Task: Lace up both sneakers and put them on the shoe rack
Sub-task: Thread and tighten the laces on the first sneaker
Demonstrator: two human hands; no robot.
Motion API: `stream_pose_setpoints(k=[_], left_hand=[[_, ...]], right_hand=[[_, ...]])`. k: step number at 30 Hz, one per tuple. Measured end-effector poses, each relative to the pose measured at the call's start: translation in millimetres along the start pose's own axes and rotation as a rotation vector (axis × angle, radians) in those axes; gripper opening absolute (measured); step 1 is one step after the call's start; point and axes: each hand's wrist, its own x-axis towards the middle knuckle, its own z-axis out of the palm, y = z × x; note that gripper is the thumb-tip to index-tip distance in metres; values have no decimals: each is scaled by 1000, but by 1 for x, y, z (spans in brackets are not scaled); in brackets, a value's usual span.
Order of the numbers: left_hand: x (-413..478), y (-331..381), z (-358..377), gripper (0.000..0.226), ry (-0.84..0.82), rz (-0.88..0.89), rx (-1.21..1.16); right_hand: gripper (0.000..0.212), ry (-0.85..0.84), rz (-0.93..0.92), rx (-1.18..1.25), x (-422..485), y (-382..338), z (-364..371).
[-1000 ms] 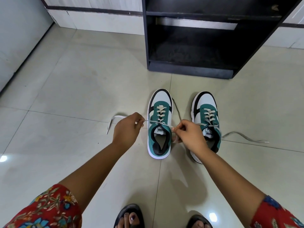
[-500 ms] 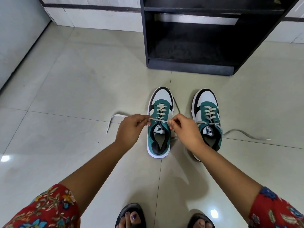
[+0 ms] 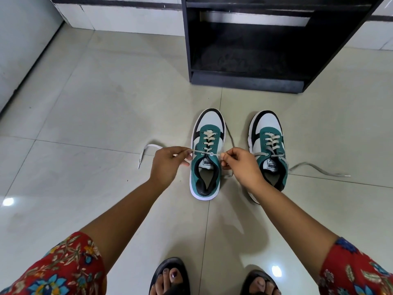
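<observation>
Two white, teal and black sneakers stand side by side on the tiled floor, toes toward the black shoe rack (image 3: 244,81). My left hand (image 3: 168,163) pinches the left end of the lace of the left sneaker (image 3: 207,154); my right hand (image 3: 240,165) pinches the right end. The lace runs taut between them across the top eyelets. Its loose white tail (image 3: 146,151) trails on the floor to the left. The right sneaker (image 3: 269,145) is laced, with a grey lace end (image 3: 319,169) lying loose to the right; my right wrist covers its heel.
The rack's lower shelf (image 3: 244,58) is open and holds nothing. A white wall and skirting run along the left and back. My two feet in black sandals (image 3: 170,277) stand at the bottom edge.
Both hands have shifted closer to the left sneaker's top eyelets and pulled the lace straight across. The camera view has dipped slightly, so the rack sits higher in frame.
</observation>
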Motion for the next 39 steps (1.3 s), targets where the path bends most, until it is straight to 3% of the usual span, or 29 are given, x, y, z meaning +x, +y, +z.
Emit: stream_pose_setpoints(k=[2,5,11,16,19,21,23,26,34,39], left_hand=[[4,3,-6,14,-36,-120,-144],[6,6,-11,16,-144,-247,-134],[8,8,-7,20,-115,-340,-148],[15,19,-14,26,-265,-390,-496],[16,24,-8,33,-359,-393,-651],[16,27,0,32,-388,-359,-596],[19,28,5,30,-367,-311,-471],[26,24,5,29,-296,-298,-357],[28,18,9,30,-285,-336,-387],[26,29,7,29,-374,-160,-220]], right_hand=[[23,-22,30,21,2,2,0],[32,-46,82,101,2,5,2],[35,-10,133,157,1,9,7],[30,-57,90,290,-2,1,-5],[28,-49,45,536,0,-6,-2],[33,-130,20,829,3,-11,4],[38,-187,23,937,7,-11,7],[37,-171,52,879,15,-6,5],[38,-174,97,862,16,-1,3],[31,-191,32,612,17,-10,8]])
